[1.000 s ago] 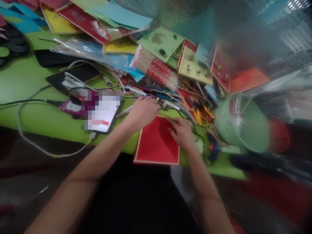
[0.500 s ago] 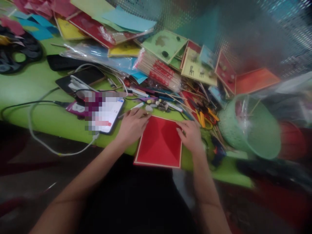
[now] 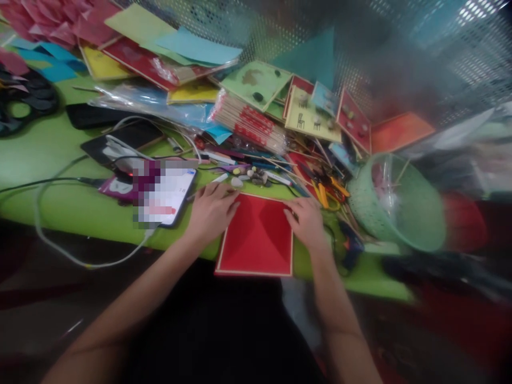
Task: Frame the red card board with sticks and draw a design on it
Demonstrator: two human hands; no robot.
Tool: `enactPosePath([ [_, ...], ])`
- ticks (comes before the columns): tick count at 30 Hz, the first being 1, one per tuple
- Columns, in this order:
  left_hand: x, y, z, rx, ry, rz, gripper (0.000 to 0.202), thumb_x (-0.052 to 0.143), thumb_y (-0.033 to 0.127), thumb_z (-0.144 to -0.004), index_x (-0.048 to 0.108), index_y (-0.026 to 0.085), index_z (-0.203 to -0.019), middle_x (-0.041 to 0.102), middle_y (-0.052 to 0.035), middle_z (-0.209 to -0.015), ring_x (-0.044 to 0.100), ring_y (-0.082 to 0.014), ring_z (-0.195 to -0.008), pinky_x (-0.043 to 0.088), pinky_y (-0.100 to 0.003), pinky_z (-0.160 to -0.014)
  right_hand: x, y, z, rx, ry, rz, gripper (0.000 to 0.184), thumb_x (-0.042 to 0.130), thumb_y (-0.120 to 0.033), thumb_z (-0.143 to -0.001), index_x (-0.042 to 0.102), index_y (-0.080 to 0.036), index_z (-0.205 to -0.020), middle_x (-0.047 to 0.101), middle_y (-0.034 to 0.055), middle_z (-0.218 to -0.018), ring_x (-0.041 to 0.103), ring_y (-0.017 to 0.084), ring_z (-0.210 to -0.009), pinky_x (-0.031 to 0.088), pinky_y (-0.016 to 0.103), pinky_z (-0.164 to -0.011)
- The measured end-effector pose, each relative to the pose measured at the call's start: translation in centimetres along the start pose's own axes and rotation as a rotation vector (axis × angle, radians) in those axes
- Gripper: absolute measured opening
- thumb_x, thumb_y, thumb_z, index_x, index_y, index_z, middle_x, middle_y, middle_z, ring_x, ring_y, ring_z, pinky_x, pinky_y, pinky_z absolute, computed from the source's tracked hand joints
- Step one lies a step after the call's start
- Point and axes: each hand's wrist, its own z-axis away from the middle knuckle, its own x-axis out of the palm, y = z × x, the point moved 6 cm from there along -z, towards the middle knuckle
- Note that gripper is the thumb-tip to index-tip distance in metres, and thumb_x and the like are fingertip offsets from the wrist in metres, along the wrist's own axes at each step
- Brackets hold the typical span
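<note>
Green table (image 3: 24, 186) w/ mesh (image 3: 260, 34) behind; L hand (image 3: 212, 213), R hand (image 3: 307, 221) at red panel (image 3: 256, 240) (grip: can't tell).

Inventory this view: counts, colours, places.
panel: 1, red, front centre
stones: several, mostly grey, beyond panel
phone: 1, white screen, left
cables: several, white and black, left
stick bundle: 1, beige and red, behind stones
pens: several, mixed colours, around stones
framed cards: several, mixed colours, back
paper heap: 1, pink, back left
basket: 1, pale green, right
tool handles: several, orange, beside basket
table: 1, green, beneath
left hand: 1, bare, panel's left edge
right hand: 1, bare, panel's right edge
</note>
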Motion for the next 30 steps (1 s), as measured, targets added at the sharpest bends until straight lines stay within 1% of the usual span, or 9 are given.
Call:
enactPosePath([
  [5, -0.2, 0.3, -0.1, 0.014, -0.010, 0.009, 0.035, 0.051, 0.029, -0.102, 0.076, 0.029, -0.127, 0.072, -0.0128, -0.128, 0.059, -0.0382, -0.126, 0.047, -0.060, -0.102, -0.1, 0.2, 0.0, 0.013, 0.006, 0.008, 0.031, 0.054, -0.032, -0.104, 0.077, -0.023, -0.122, 0.075, 0.0101, -0.108, 0.062, 0.029, -0.105, 0.044, 0.045, -0.093],
  [8, -0.1, 0.4, -0.1, 0.035, -0.019, -0.022, 0.035, 0.049, 0.030, -0.103, 0.075, 0.026, -0.127, 0.073, -0.0128, -0.125, 0.059, -0.0380, -0.127, 0.046, -0.060, -0.103, 0.0, 0.2, 0.0, 0.020, -0.015, 0.009, 0.032, 0.053, -0.032, -0.104, 0.077, -0.022, -0.123, 0.075, 0.0102, -0.108, 0.061, 0.029, -0.105, 0.044, 0.045, -0.092],
  [12, -0.1, 0.3, 0.0, 0.011, -0.012, -0.025, 0.036, 0.047, 0.030, -0.104, 0.075, 0.025, -0.126, 0.073, -0.0120, -0.126, 0.059, -0.0370, -0.127, 0.046, -0.059, -0.104, 0.1, 0.2, 0.0, 0.029, -0.008, 0.024, 0.032, 0.053, -0.032, -0.105, 0.077, -0.021, -0.123, 0.074, 0.0105, -0.105, 0.061, 0.029, -0.103, 0.044, 0.045, -0.093],
  [15, -0.1, 0.2, 0.0, 0.001, -0.014, -0.016, 0.036, 0.049, 0.030, -0.103, 0.074, 0.026, -0.128, 0.072, -0.0121, -0.128, 0.058, -0.0372, -0.128, 0.047, -0.058, -0.102, 0.3, -0.1, 0.0, 0.004, -0.017, 0.039, 0.033, 0.053, -0.031, -0.104, 0.075, -0.022, -0.127, 0.074, 0.0111, -0.109, 0.060, 0.030, -0.106, 0.044, 0.046, -0.094],
  [18, -0.1, 0.4, -0.1, 0.028, -0.014, -0.031, 0.035, 0.050, 0.031, -0.103, 0.074, 0.029, -0.129, 0.072, -0.0113, -0.127, 0.058, -0.0367, -0.128, 0.047, -0.058, -0.102, 0.4, -0.4, 0.0, -0.008, -0.034, 0.044, 0.035, 0.052, -0.030, -0.104, 0.073, -0.021, -0.130, 0.073, 0.0120, -0.112, 0.058, 0.031, -0.109, 0.045, 0.046, -0.093],
  [21, 0.0, 0.6, -0.1, 0.050, -0.002, -0.052, 0.036, 0.048, 0.032, -0.104, 0.074, 0.029, -0.127, 0.072, -0.0112, -0.127, 0.058, -0.0368, -0.128, 0.046, -0.058, -0.103, 0.4, -0.7, -0.1, -0.007, -0.044, 0.058, 0.036, 0.051, -0.031, -0.105, 0.073, -0.021, -0.131, 0.073, 0.0123, -0.112, 0.058, 0.031, -0.109, 0.046, 0.047, -0.093],
  [24, 0.5, 1.3, -0.2, 0.098, -0.009, -0.048, 0.036, 0.048, 0.033, -0.104, 0.073, 0.027, -0.130, 0.071, -0.0116, -0.130, 0.058, -0.0365, -0.127, 0.046, -0.056, -0.102, 0.7, -1.4, -0.2, -0.020, -0.070, 0.069, 0.037, 0.051, -0.031, -0.105, 0.071, -0.022, -0.135, 0.073, 0.0123, -0.116, 0.059, 0.031, -0.111, 0.046, 0.047, -0.094],
  [28, 1.1, 2.9, -0.5, 0.184, -0.031, -0.016, 0.039, 0.048, 0.035, -0.105, 0.071, 0.023, -0.134, 0.071, -0.0126, -0.130, 0.057, -0.0350, -0.128, 0.044, -0.053, -0.105, 1.3, -2.7, -0.4, -0.071, -0.113, 0.051, 0.042, 0.053, -0.033, -0.105, 0.064, -0.021, -0.144, 0.070, 0.0126, -0.130, 0.058, 0.031, -0.120, 0.046, 0.047, -0.102],
  [30, 1.3, 3.6, -0.7, 0.206, -0.050, -0.018, 0.041, 0.047, 0.036, -0.106, 0.069, 0.021, -0.137, 0.072, -0.0134, -0.130, 0.057, -0.0352, -0.129, 0.043, -0.052, -0.106, 1.5, -3.0, -0.4, -0.078, -0.120, 0.043, 0.044, 0.053, -0.034, -0.105, 0.062, -0.021, -0.146, 0.069, 0.0130, -0.133, 0.058, 0.031, -0.123, 0.045, 0.048, -0.104],
])
